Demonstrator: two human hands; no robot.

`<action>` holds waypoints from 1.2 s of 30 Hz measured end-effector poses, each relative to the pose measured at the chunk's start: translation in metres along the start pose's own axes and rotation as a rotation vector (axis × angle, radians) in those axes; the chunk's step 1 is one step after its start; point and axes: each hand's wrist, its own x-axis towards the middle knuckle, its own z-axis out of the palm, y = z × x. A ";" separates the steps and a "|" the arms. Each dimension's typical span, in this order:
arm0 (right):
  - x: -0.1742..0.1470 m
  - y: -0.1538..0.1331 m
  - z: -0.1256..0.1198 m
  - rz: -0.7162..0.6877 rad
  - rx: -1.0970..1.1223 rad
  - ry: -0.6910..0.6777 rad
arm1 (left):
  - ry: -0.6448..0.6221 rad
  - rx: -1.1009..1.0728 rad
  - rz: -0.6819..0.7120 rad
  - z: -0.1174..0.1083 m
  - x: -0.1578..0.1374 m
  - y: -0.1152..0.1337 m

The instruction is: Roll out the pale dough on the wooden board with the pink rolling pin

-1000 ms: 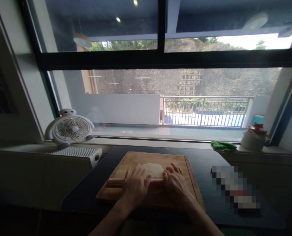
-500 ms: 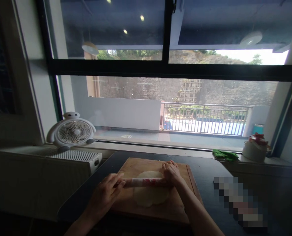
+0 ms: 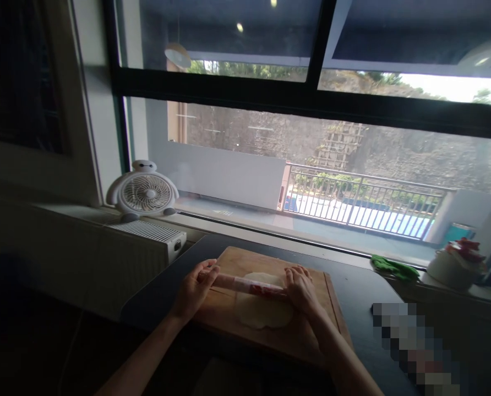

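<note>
A rolling pin, pale with red print around its middle, lies across a flat sheet of dough. My left hand is closed around the pin's left end. At the other end, my right hand grips the pin with its fingers curled over the top. The thin, roughly round dough shows both in front of and behind the pin. Beneath it is a wooden board with a darker strip along its right side. The pin's two ends are hidden by my hands.
The board rests on a dark table. A white fan stands by the window at left, near a white radiator. On the sill at right are a green cloth and a white pot. A blurred-out patch covers something on the table's right.
My view has tilted and shifted, so the scene sits differently in the frame. Both hands still hold the rolling pin on the dough; the pin looks a little farther toward the board's back.
</note>
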 end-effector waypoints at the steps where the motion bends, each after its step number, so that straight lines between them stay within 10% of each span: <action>1: 0.015 0.001 0.002 0.008 0.002 -0.015 | 0.004 -0.006 -0.007 0.000 0.000 0.000; 8: 0.075 -0.001 0.016 0.004 0.010 -0.040 | 0.000 0.013 -0.018 0.000 0.000 -0.003; 18: -0.028 0.007 -0.005 -0.174 0.030 -0.028 | 0.003 0.361 0.251 -0.009 -0.008 0.009; 29: 0.092 -0.022 0.024 -0.092 0.015 0.021 | -0.116 0.879 0.573 -0.007 -0.012 0.037; 36: 0.032 -0.007 0.007 -0.297 0.052 -0.108 | -0.257 0.851 0.569 -0.008 -0.029 0.057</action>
